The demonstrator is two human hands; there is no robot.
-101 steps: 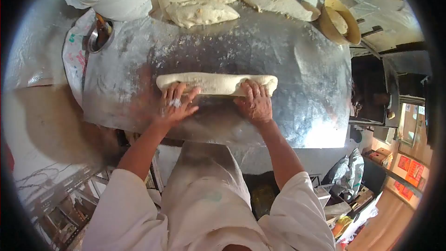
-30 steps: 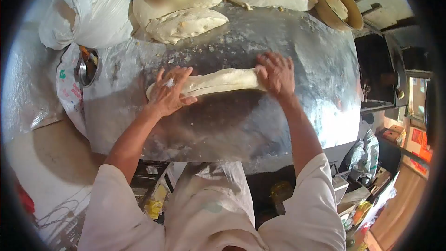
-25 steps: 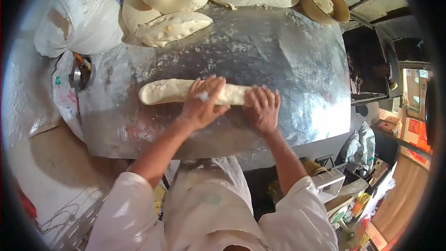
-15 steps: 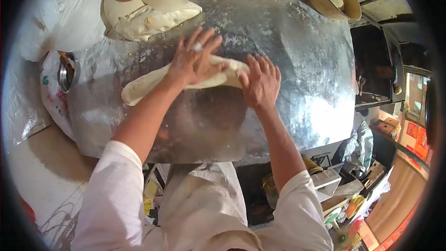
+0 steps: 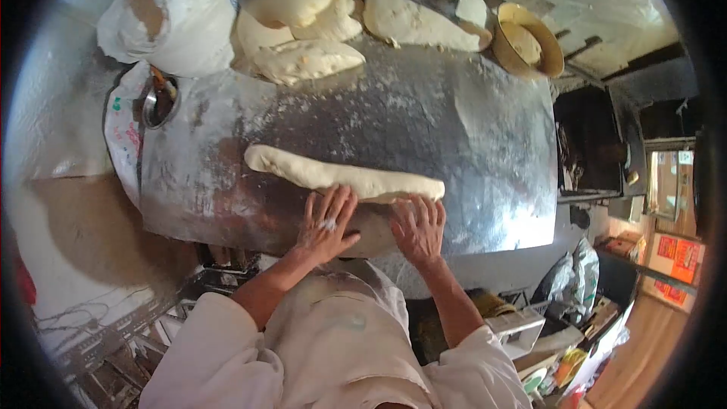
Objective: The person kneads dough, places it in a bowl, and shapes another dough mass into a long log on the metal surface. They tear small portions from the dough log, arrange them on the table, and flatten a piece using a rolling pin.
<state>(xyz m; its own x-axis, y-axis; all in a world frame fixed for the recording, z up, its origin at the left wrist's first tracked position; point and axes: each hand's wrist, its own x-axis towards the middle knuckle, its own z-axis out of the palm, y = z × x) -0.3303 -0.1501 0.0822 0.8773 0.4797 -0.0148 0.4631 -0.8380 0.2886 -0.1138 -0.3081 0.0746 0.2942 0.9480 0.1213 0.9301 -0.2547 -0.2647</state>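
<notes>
A long roll of dough (image 5: 344, 179) lies across the metal-topped table (image 5: 477, 129), tilting slightly down toward the right. My left hand (image 5: 327, 220) rests at its near edge around the middle, fingers spread, fingertips touching the dough. At the right end, my right hand (image 5: 419, 229) has its fingers stretched out against the near side of the roll. Both palms face down, and neither hand is wrapped round the dough.
Large dough pieces (image 5: 307, 60) lie along the back of the table, beside a yellowish bowl (image 5: 526, 44) with dough inside. At left stand a white sack (image 5: 189, 23) and a metal bowl (image 5: 160, 102) holding a brown-handled tool. Cluttered boxes and bags fill the lower right.
Both hands have drawn back toward my body, from on top of the dough to its near edge. The roll now looks straighter and more even. The camera view has shifted.
</notes>
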